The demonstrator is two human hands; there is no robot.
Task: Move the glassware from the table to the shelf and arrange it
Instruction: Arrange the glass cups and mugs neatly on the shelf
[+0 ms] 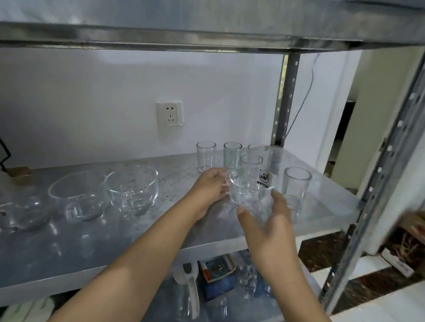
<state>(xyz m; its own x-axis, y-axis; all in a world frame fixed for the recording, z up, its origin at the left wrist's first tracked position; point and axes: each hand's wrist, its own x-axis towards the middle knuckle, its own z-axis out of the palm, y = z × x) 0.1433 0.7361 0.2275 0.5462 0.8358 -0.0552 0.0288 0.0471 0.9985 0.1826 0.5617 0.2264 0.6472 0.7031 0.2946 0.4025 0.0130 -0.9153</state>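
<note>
Two bare forearms reach up from 6 o'clock to meet at the middle of the metal shelf (95,253). Between them is a clear glass mug (251,192), empty, with a round printed label on its wall and a loop handle turned toward 9 o'clock. The left hand (211,186) has its fingers curled at the handle, pinching it. The right hand (265,224), at the mug's 5 o'clock, cups the lower body with thumb and fingers spread wide around the glass. Whether the mug's base touches the shelf cannot be told. Just behind it, from 11 to 2 o'clock, stand five straight tumblers (296,183), upright, mouths up and empty; four are clustered near the rear post and one stands apart at 3 o'clock. Well to the mug's 9 o'clock sit a round bowl (132,184) and, beside it, a wide bowl (77,195), both clear and holding nothing. A small handled cup (19,217) sits further out at 8 o'clock. On the tier below, at 6 o'clock, a blue box (218,282) holds items too blurred to name, with more glassware around it. A wall socket (169,116) shows at 11 o'clock.
</note>
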